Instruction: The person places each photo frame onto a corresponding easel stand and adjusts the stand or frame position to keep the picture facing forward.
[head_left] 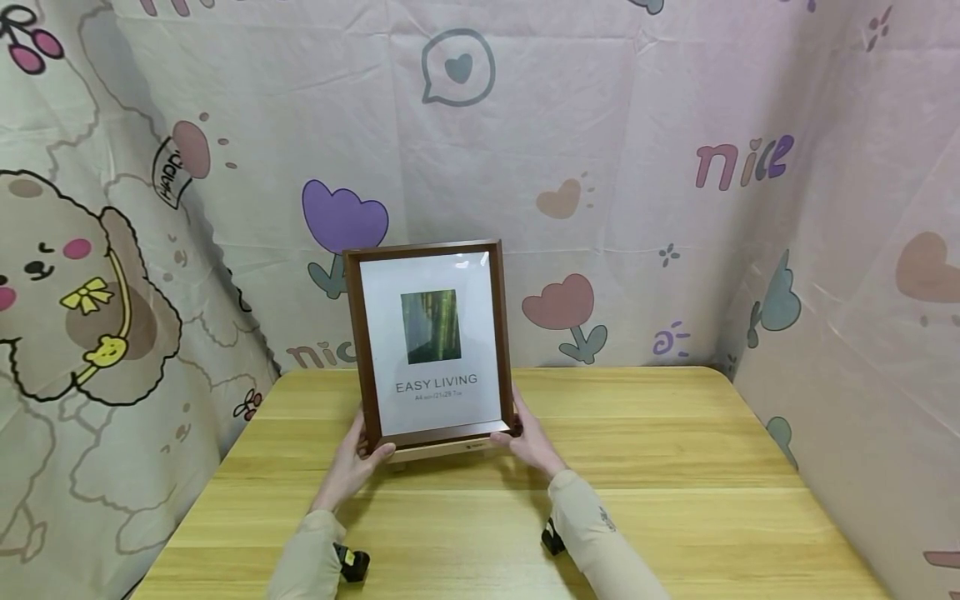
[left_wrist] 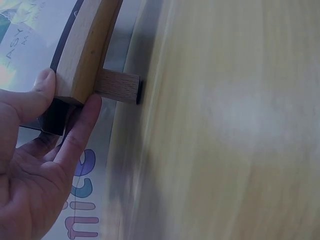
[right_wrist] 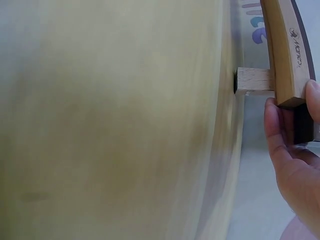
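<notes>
A brown picture frame (head_left: 430, 342) leans back slightly on the pale wooden ledge of a stand (head_left: 442, 451). White paper with a small forest picture and the words EASY LIVING shows behind its clear front. My left hand (head_left: 352, 461) grips the lower left corner, thumb in front and fingers behind. At the lower right corner my right hand (head_left: 531, 437) holds in the same way. In the left wrist view, a finger touches the underside of the ledge (left_wrist: 82, 55) beside a short wooden foot (left_wrist: 119, 86). A matching foot (right_wrist: 254, 80) shows in the right wrist view.
The wooden table (head_left: 645, 467) spreads out on both sides of the stand and in front of it. Behind its far edge hangs a printed curtain (head_left: 630, 108), with another patterned cloth (head_left: 97, 467) along the left side.
</notes>
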